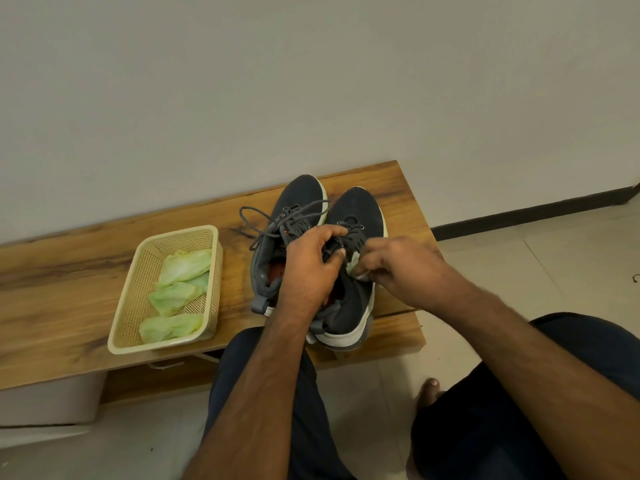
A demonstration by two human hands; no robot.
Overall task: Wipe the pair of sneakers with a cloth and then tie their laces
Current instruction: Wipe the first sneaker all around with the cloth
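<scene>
- The left hand curls over the tongue and lace area of the right-hand sneaker, thumb and fingers gripping the upper and its laces.
- The right hand pinches a crumpled pale cloth against the outer side of that same sneaker, just beside the left hand.
- Both sneakers are dark navy knit with thick white soles, grey heel tabs and a reddish-orange lining showing inside the collar.
- They stand side by side, touching, toes pointing to the wall, at the right end of a wooden bench.
- The left-hand sneaker has grey laces lying loose, looping out over the bench to its left.
- A cream perforated plastic basket sits on the bench left of the shoes, apart from them, holding several folded pale-green cloths.
- The person's knees in dark trousers show below the bench edge.
</scene>
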